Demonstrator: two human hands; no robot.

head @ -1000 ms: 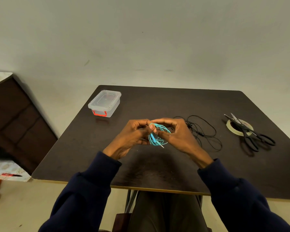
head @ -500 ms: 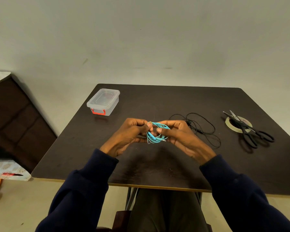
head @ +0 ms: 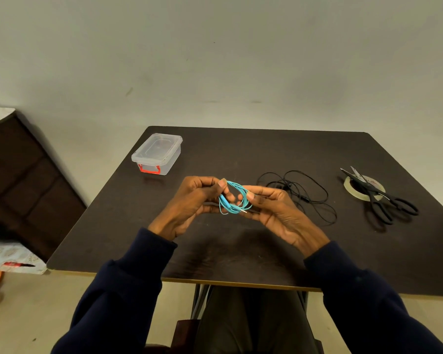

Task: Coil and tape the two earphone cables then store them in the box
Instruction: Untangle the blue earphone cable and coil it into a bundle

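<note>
A left hand (head: 189, 201) and right hand (head: 278, 209) pinch the coiled blue cable (head: 234, 210) in curled fingers (head: 260, 191) above the surface (head: 241, 154); taping likely comes next, calling for the tape roll (head: 347, 186), while the black cable (head: 304, 199) lies uncoiled.

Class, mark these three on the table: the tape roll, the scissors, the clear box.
tape roll (head: 347, 185), head view, left rim of the ring.
scissors (head: 371, 193), head view, shank just behind the blades.
clear box (head: 157, 148), head view, middle of the lid.
</note>
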